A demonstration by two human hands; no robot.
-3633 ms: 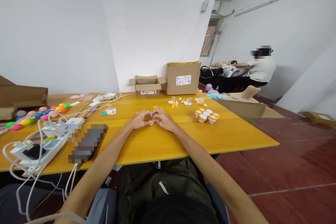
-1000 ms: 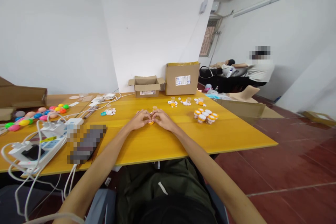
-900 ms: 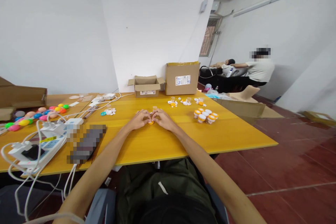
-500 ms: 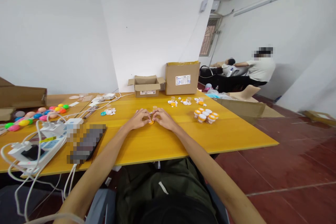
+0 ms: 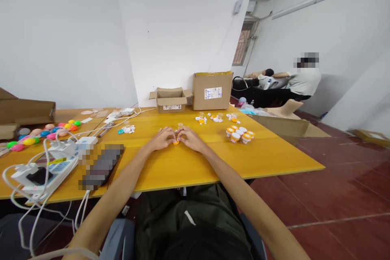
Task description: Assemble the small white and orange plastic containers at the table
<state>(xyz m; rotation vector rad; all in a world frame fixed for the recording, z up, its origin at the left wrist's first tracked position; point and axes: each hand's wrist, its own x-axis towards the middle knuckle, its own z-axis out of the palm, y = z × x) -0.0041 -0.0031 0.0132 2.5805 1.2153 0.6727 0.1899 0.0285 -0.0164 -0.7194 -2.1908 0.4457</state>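
Observation:
My left hand (image 5: 163, 138) and my right hand (image 5: 189, 138) meet over the middle of the yellow table (image 5: 170, 170). Between their fingertips is a small round orange cap (image 5: 176, 142), low at the table surface. Both hands are closed on it, thumbs and forefingers pressed to its edges. A small clear cup (image 5: 180, 124) shows just behind the fingers, partly hidden. To the right stands a group of several small jars (image 5: 240, 134) with orange and white lids. Small piles of loose white and orange parts (image 5: 201, 119) lie farther back.
An open carton (image 5: 171, 101) and a taller cardboard box (image 5: 212, 91) stand at the back. On the left are a power strip (image 5: 61, 170) with cables, a phone (image 5: 103, 166) and several coloured balls (image 5: 45, 134). A person (image 5: 304, 79) sits far right.
Hardly anything differs. My fingers shift very slightly around the orange cap, and the whole view drifts a little.

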